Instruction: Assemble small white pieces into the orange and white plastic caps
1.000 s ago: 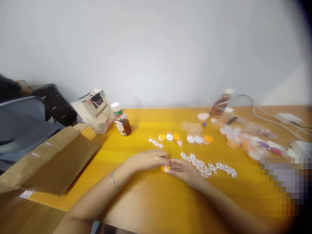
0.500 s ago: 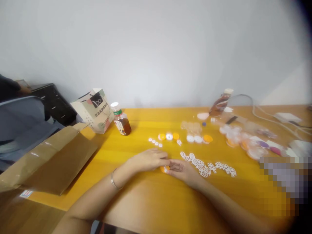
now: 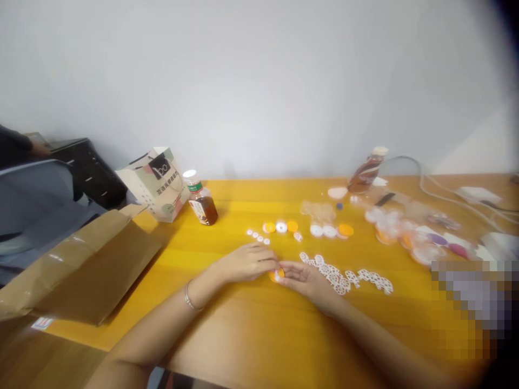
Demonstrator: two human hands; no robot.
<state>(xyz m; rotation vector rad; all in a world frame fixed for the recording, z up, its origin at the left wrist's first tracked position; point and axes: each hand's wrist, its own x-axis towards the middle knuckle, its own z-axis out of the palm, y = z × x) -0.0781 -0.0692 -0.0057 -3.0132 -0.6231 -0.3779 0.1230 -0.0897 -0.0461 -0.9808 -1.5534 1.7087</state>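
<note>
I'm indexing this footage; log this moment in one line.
right hand: holds orange disc | left hand: at orange disc, grip unclear | right of hands: white spoked pieces | beyond: small white discs

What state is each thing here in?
Orange disc: held, white at its middle
Left hand: fingers curled at the disc, grip unclear
Right hand: thumb at the disc's edge
Left bottle: capped, standing, part full
Right bottle: capped, dark liquid inside
Printed bag: standing
Brown bag: slanted, opening unclear
White dots: four, in a row
White cutouts: spread out, some overlapping
</note>
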